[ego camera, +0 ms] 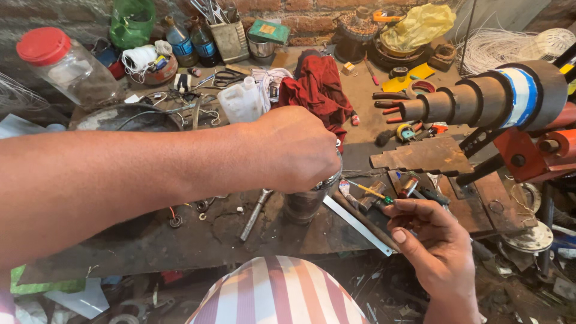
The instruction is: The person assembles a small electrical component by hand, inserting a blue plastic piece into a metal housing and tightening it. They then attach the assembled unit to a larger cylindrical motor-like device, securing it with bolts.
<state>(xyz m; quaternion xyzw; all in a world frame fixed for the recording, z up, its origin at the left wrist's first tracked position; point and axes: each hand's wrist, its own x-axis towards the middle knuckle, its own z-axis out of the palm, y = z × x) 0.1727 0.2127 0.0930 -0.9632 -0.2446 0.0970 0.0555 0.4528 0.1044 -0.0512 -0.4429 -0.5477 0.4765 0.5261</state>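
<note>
Metal cylinder (pixel 303 204) on cluttered workbench (pixel 180 240)

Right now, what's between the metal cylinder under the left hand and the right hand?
Head view: a flat pale metal strip lies slantwise between the metal cylinder and the right hand; left hand covers the cylinder's top.

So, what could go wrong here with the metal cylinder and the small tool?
1. The left hand covers the top of the metal cylinder, which stands near the bench edge; a push might tip it off.
2. The right hand holds a thin yellow-handled tool pointed towards the left hand, so a slip could jab it.
3. Loose parts around the cylinder could snag it.
</note>
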